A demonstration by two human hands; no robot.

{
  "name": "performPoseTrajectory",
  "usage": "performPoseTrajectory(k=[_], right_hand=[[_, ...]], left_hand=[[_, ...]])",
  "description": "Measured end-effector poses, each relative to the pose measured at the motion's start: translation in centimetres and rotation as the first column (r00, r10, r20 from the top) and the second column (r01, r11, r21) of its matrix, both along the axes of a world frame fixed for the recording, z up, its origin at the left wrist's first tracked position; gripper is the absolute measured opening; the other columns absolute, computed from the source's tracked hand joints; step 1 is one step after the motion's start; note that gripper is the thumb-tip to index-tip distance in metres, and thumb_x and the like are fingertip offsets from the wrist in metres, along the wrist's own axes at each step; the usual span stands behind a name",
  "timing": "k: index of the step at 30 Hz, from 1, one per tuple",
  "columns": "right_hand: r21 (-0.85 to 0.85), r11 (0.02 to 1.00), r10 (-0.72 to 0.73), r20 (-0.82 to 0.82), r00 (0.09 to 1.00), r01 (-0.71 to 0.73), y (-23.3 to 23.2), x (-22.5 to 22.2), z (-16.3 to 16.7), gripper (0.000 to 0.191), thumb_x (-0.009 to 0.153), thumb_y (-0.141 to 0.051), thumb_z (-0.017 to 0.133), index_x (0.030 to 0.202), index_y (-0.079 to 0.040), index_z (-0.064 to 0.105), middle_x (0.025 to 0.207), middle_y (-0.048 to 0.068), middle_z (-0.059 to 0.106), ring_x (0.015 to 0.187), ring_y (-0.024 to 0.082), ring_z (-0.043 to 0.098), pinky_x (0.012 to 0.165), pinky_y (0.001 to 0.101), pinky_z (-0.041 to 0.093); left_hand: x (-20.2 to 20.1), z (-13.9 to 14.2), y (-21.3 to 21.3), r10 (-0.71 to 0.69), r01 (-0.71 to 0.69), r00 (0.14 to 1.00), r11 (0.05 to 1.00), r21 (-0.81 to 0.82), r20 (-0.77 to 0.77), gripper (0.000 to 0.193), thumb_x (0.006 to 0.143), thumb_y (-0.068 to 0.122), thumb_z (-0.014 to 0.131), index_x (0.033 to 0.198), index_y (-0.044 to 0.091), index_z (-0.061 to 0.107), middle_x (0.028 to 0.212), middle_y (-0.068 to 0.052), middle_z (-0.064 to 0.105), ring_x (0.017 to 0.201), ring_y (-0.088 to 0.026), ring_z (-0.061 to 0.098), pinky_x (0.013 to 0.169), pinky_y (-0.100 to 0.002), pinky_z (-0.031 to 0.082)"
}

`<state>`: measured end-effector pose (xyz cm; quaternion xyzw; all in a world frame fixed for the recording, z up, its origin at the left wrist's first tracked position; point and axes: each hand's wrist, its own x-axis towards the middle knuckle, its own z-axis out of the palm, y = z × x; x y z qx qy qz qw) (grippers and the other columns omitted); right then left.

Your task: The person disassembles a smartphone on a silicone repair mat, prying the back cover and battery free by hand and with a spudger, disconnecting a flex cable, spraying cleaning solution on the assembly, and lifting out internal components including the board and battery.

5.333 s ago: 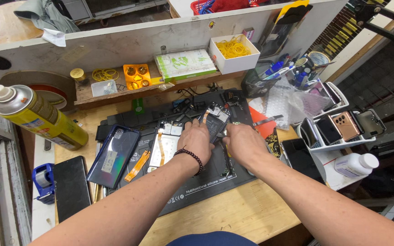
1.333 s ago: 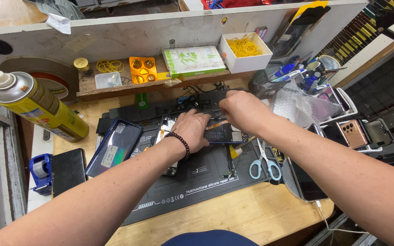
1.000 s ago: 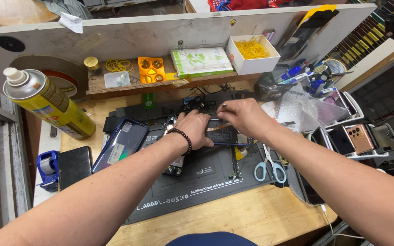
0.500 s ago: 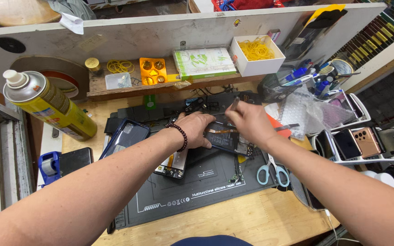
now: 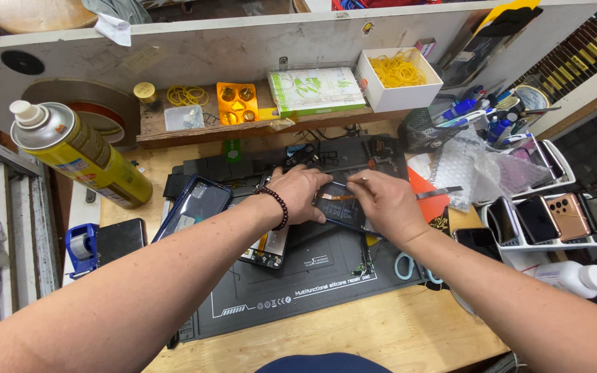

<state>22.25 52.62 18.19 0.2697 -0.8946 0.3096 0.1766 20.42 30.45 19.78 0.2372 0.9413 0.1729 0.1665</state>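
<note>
Resting on the black mat [image 5: 298, 290], an opened phone [image 5: 336, 207] lies under both hands: left hand [image 5: 302, 193] fingers press its edge, right hand [image 5: 381, 200] fingers pinch a thin tool [image 5: 362, 181] above it.

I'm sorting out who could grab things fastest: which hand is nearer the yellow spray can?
Left. The left hand rests on the opened phone at mid-mat, on the side of the yellow spray can; the right hand lies beyond it, farther away.
</note>
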Motion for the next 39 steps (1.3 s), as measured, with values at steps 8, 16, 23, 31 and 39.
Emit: performPoseTrajectory(k=[8,16,23,31,39], right_hand=[[-0.374,0.846,0.08,0.794,0.603,0.38,0.4,-6.0,-0.4,0.019,0.099,-0.017,0.067,0.099,0.002,0.065,0.086,0.012,0.069,0.072,0.018,0.072,0.065,0.0307,0.062],[-0.391,0.808,0.035,0.779,0.626,0.441,0.9,-4.6,-0.2,0.022,0.097,-0.017,0.066,0.098,0.005,0.066,0.088,0.012,0.073,0.077,0.017,0.074,0.067,0.0277,0.064],[-0.097,0.989,-0.094,0.167,0.982,0.112,-0.8,0.2,0.3,0.012,0.095,-0.014,0.072,0.101,-0.004,0.076,0.085,0.011,0.074,0.075,0.017,0.071,0.067,0.0313,0.056],[-0.14,0.989,-0.028,0.105,0.994,0.043,-1.5,0.2,0.1,0.011,0.096,-0.012,0.069,0.101,-0.004,0.073,0.092,0.012,0.076,0.082,0.022,0.073,0.07,0.0327,0.058],[-0.402,0.778,0.002,0.77,0.638,0.482,-0.6,-5.0,-2.2,0.02,0.1,-0.019,0.065,0.1,0.0,0.068,0.088,0.01,0.072,0.077,0.018,0.072,0.068,0.0296,0.063]], left_hand=[[0.1,0.1,0.2,-0.004,0.004,1.0,1.0,0.008,0.006,0.085,0.067,0.035,0.092,0.142,0.017,0.056,0.137,0.001,0.063,0.133,-0.023,0.051,0.103,-0.061,0.039],[0.1,0.0,0.2,0.009,-0.009,1.0,1.0,0.004,0.004,0.087,0.065,0.035,0.093,0.142,0.016,0.056,0.138,0.0,0.063,0.134,-0.023,0.05,0.103,-0.059,0.038],[0.1,0.0,0.0,0.02,-0.02,1.0,1.0,0.016,0.006,0.085,0.065,0.033,0.093,0.141,0.016,0.058,0.135,-0.001,0.065,0.132,-0.023,0.053,0.103,-0.056,0.04],[-0.1,-0.2,0.0,0.027,-0.028,1.0,1.0,0.014,0.015,0.086,0.065,0.035,0.093,0.141,0.017,0.057,0.131,-0.006,0.066,0.132,-0.023,0.053,0.103,-0.056,0.04],[-0.1,-0.2,-0.1,0.043,-0.044,0.999,0.999,0.021,0.022,0.085,0.066,0.035,0.093,0.141,0.017,0.058,0.133,-0.007,0.064,0.131,-0.025,0.054,0.103,-0.056,0.04]])
